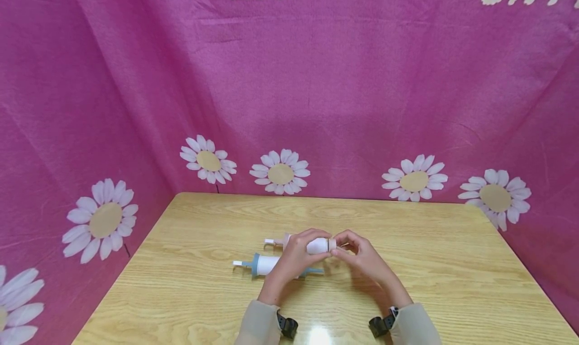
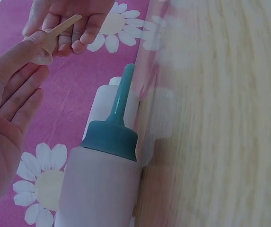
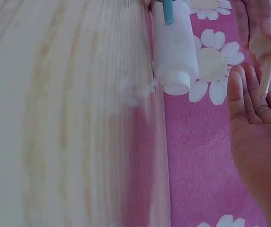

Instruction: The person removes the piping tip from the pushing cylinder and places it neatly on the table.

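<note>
My left hand (image 1: 299,252) and right hand (image 1: 362,254) meet above the table, and both pinch a beige nozzle cap (image 2: 43,54) between thumb and fingers. Its thin tapered stem (image 3: 267,78) points toward the right palm. Behind the left fingers lies a white bottle (image 1: 317,245) with a pale pink collar and a white-tipped stem at its left end; its bare white neck (image 3: 179,82) shows in the right wrist view. A second white bottle (image 1: 267,265) lies nearer me, partly hidden by the left wrist, with a blue collar and a teal nozzle cap (image 2: 111,137).
Both bottles lie on a light wooden table (image 1: 203,305). Pink cloth (image 1: 325,99) printed with daisies hangs along the back and both sides. A black wrist camera (image 1: 288,326) sits on the left wrist and another (image 1: 381,326) on the right.
</note>
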Motion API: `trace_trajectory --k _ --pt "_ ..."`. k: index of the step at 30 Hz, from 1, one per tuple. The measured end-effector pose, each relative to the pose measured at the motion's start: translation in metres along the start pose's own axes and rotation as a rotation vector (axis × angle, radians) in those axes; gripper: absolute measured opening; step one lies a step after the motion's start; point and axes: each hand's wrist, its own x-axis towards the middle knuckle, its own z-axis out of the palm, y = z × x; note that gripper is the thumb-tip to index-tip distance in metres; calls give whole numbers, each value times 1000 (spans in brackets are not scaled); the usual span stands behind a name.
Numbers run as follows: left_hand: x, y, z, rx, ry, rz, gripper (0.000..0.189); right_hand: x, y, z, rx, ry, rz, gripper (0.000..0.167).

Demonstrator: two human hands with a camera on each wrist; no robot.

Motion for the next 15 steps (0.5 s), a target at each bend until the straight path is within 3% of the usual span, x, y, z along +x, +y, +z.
trace_trajectory --k 7,15 --pt "2 1 -4 -5 43 33 37 -3 3 -7 54 43 101 33" --pt "1 2 -8 13 63 45 37 -8 9 -13 143 -8 164 40"
